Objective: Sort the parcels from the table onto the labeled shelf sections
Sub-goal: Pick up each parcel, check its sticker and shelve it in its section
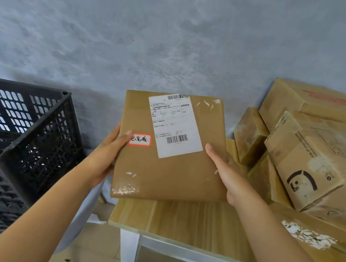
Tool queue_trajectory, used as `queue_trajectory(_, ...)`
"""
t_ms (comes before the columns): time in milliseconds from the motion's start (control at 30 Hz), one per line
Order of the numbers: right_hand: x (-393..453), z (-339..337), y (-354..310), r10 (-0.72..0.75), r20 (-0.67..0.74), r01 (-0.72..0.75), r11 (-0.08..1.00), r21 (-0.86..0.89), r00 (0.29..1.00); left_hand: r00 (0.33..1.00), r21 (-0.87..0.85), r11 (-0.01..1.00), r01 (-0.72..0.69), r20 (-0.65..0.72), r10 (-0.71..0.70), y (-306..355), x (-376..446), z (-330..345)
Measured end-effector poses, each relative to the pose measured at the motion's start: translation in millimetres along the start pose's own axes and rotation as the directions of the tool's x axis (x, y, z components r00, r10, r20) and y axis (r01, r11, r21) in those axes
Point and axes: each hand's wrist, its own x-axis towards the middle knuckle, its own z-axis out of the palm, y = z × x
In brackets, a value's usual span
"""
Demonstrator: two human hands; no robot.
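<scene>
above the counter (188, 224), held clear of it: one flat brown parcel (167, 165), white shipping label (175, 126) and small red-edged sticker (140, 140) facing up. likely light, fairly stiff, thin; taped patches may be slick; best taken by its two long edges. left hand (106, 154) grips the left edge, thumb over the sticker's end. right hand (226, 171) grips the right edge, thumb on top, fingers hidden beneath. stacked cartons (310, 159) sit right; black crate (16, 144) left.

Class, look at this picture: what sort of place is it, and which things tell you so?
Probably a parcel sorting room: a flat parcel bearing a shipping label, stacked cardboard boxes, and black plastic crates.
</scene>
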Motion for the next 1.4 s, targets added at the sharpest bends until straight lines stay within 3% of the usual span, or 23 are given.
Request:
queue_trajectory(133,-11,7,-13,-0.107,-0.042,0.107,0.994,0.002,0.993,0.987,-0.062,0.996,-0.063,-0.154,0.053,15,-4,7)
queue_trajectory(200,-18,7,-15,-0.151,-0.046,0.151,0.988,-0.009,0.987,0.984,-0.011,0.998,-0.069,-0.167,0.066,19,-4,5)
queue_trajectory(333,-40,0,-14,-0.260,-0.105,0.257,0.966,-0.040,0.960,0.986,0.179,0.972,-0.153,-0.032,0.161,25,-9,6)
queue_trajectory(767,-150,-54,-1,-0.290,-0.400,0.313,0.950,-0.008,0.869,0.953,0.099,0.961,-0.258,0.188,0.236,43,-49,73)
queue_trajectory(967,-217,-97,8,-0.331,-0.469,0.385,0.923,0.020,0.819,0.918,0.153,0.926,-0.346,0.260,0.301,64,-93,114)
queue_trajectory(1200,-352,-171,74,-0.302,-0.644,0.401,0.916,0.008,0.703,0.817,0.051,0.903,-0.426,0.451,0.360,55,-209,215)
queue_trajectory(1400,-496,-231,145,-0.205,-0.783,0.333,0.943,0.003,0.588,0.712,-0.032,0.926,-0.376,0.629,0.311,19,-330,308)
